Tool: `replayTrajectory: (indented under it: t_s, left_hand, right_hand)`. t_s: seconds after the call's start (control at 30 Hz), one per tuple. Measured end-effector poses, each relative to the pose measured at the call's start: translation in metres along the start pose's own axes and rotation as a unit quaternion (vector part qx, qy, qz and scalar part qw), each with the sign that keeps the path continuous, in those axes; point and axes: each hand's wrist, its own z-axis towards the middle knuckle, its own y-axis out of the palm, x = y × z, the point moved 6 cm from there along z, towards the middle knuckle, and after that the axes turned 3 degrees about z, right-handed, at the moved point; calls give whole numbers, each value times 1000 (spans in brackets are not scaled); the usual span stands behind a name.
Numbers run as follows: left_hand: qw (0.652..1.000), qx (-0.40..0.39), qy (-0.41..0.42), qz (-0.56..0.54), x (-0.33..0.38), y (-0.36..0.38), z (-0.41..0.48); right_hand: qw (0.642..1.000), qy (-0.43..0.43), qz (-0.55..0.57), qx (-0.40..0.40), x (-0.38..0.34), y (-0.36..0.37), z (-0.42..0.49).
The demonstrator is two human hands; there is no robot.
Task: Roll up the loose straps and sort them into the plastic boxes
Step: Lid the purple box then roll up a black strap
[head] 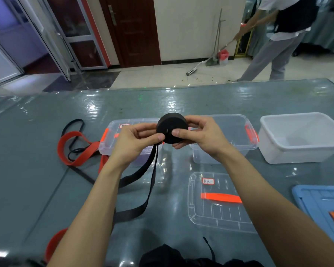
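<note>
Both hands hold a thick black strap roll (169,126) above the table. My right hand (199,134) grips the roll, thumb pressed on its face. My left hand (135,140) pinches the strap where it leaves the roll. The unrolled black tail (141,182) hangs down and loops across the table towards my body. A loose red strap (73,147) and a thin black strap (73,124) lie tangled at the left. Two clear plastic boxes with orange latches stand behind my hands, the left box (112,132) and the right box (231,122).
An open white tub (301,149) stands at the right. A clear lid (218,201) with an orange handle lies near my right forearm, a blue lid (320,201) beside it. Another red strap (54,243) curls at the near left edge. A person sweeps the floor beyond the table.
</note>
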Motion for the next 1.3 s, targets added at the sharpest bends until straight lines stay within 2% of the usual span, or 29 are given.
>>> replayTrajectory:
  t_s: [0.1,0.2,0.27,0.37,0.43,0.53,0.7,0.83,1.0,1.1,1.3]
  left_hand:
    - [999,-10,9,50,11,-4,1]
    - [983,-44,13,175,22,-4,4]
    - [960,-80,22,269,30,0,7]
    - [940,-105,35,322,38,2,11]
    - [953,-97,40,284,39,-2,13]
    - [988,-63,39,135,28,-3,8]
    - [999,-22,25,-29,-1,11,-6]
    - [998,-8,24,-54,1,20,-5]
    - [995,-38,6,-87,9,24,-9]
    - [998,-6,7,-64,16,26,-7]
    - [997,14,73,-11,56,32,1]
  right_hand:
    - [997,48,-25,-52,5,3,0]
    - [971,88,-204,-85,-1,0,2]
    - [952,79,-280,-95,-9,1,5]
    - [952,46,-282,-109,-15,10,6]
    - [968,27,-234,-81,-19,9,3]
    - [991,-4,-131,-34,-25,0,-3]
    - [999,-33,-23,14,-19,-9,-12]
    - [999,-1,46,22,-3,-6,-15]
    - [995,29,99,6,7,-10,-16]
    - [994,26,105,-3,3,-13,-14]
    - [991,-20,132,-16,-28,-26,-8]
